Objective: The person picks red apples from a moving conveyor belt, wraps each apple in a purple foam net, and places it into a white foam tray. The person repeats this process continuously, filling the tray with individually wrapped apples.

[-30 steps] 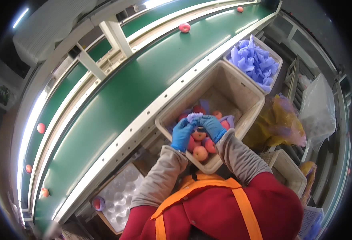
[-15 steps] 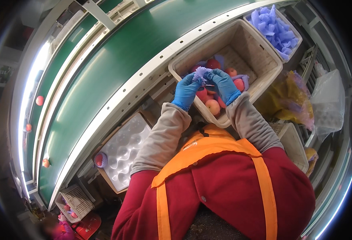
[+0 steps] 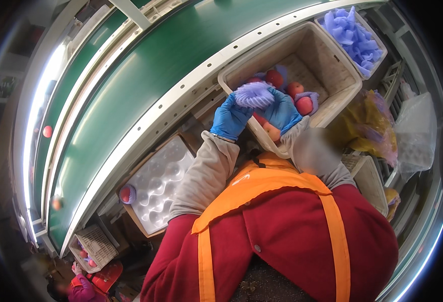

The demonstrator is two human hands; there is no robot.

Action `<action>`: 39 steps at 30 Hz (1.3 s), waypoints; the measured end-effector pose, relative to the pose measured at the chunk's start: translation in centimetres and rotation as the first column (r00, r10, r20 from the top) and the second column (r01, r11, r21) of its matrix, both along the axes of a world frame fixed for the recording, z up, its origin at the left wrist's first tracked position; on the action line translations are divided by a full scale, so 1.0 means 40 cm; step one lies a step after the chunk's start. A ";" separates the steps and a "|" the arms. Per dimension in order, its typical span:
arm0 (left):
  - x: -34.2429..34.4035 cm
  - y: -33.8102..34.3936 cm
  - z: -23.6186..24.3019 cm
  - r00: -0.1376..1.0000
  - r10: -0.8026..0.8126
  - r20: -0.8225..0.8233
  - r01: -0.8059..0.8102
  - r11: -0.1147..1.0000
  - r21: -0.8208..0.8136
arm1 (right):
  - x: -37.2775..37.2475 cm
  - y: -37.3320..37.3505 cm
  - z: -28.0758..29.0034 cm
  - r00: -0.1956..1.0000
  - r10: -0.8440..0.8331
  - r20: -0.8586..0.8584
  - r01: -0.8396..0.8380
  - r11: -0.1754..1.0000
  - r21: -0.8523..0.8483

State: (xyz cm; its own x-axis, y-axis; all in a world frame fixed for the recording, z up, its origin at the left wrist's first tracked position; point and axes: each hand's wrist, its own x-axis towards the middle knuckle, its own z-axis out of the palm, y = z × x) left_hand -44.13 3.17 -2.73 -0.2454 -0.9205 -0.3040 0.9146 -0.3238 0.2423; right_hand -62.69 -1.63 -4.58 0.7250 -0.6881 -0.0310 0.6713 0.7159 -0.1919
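Foam net (image 3: 254, 95), purple and ribbed, sits over the crate (image 3: 332, 75), probably fanned for spreading: the left hand (image 3: 231, 118) pinches its left edge, fingers closed; the flatter right hand (image 3: 284, 113) meets its right side, grip hidden. Bare and netted apples (image 3: 295, 89) fill the crate's near-left part; spare nets (image 3: 350, 35) heap the adjoining bin (image 3: 378, 64).

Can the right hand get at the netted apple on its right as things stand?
Probably yes: the netted apple lies beside the right hand with nothing visible over it, though that hand seems to touch another purple net.
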 end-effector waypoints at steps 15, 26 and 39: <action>0.061 0.084 0.139 0.391 0.070 0.918 -0.034 0.998 -0.061 | 0.169 0.043 0.093 0.725 -0.375 -0.577 -0.018 0.828 -0.561; 0.323 0.220 0.087 0.639 0.682 0.356 -0.657 0.724 -0.210 | 0.467 0.036 0.168 0.571 0.258 -0.779 -0.752 0.545 -0.371; 0.478 0.334 0.044 0.329 0.707 0.626 -0.817 0.546 -0.187 | 1.049 -0.905 0.051 0.099 -0.756 -0.648 -0.537 0.507 -0.674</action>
